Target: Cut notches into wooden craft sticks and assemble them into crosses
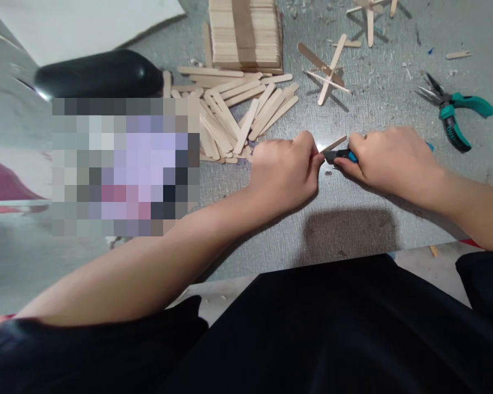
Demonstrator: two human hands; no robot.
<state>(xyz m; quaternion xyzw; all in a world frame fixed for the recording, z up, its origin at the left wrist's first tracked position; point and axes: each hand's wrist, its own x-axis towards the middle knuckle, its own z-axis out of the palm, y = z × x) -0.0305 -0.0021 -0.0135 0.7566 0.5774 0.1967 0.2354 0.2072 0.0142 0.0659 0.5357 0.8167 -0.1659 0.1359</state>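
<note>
My left hand [285, 167] is closed in a pinch around one end of a wooden craft stick [334, 144], which points up to the right. In my right hand [392, 153] is a utility knife [340, 155] with a black and blue body, the fingers wrapped round it. Its dark blade end lies against the stick, close to my left fingertips. Loose craft sticks [246, 112] lie in a heap just beyond my left hand. Past both hands, a crossed assembly of sticks [331, 71] stands on the table.
A banded bundle of craft sticks [263, 35] lies at the back. Green-handled pliers [452, 112] rest at the right, with another stick assembly [370, 16] beyond. A black rounded object [98, 74] and white board [82, 22] are at the left. Scraps litter the grey table [267, 235].
</note>
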